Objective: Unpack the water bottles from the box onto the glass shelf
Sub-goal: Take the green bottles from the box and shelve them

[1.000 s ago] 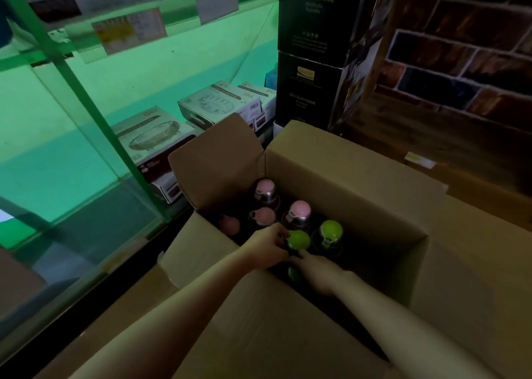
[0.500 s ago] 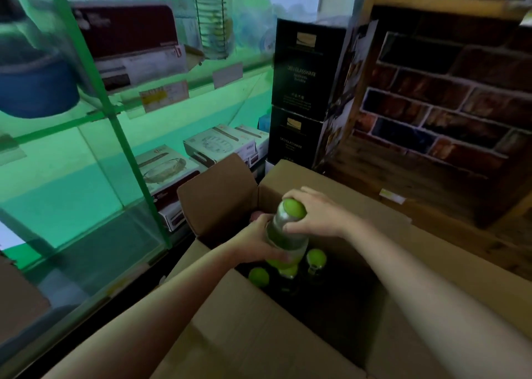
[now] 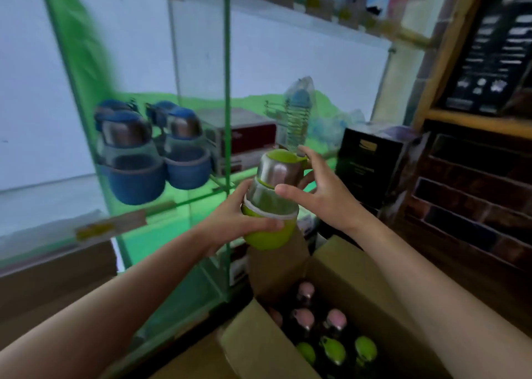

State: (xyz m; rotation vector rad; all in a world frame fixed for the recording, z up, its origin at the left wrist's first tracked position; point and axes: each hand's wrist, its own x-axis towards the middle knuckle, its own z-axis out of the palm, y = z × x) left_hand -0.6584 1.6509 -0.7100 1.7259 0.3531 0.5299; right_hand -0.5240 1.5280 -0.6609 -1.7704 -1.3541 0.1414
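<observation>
Left hand point(image 3: 247, 220) grip is clamped around a green-sleeved water bottle point(image 3: 272, 200), held above the open cardboard box point(image 3: 359, 266). Right hand point(image 3: 322, 188), fingers apart, touches its cap. Beyond the grip stands the glass shelf point(image 3: 178, 203); a careless swing could knock its upright pane.

A green-capped clear water bottle point(image 3: 270, 203) is held above the open brown cardboard box point(image 3: 359, 266), between the left hand point(image 3: 239, 223) and right hand point(image 3: 319, 186). Inside the box stand pink-capped bottles point(image 3: 319, 318) behind green-capped bottles point(image 3: 336, 350). Left of it, two blue-sleeved glass bottles point(image 3: 155, 151) sit on the green-edged glass shelf point(image 3: 161, 206).
</observation>
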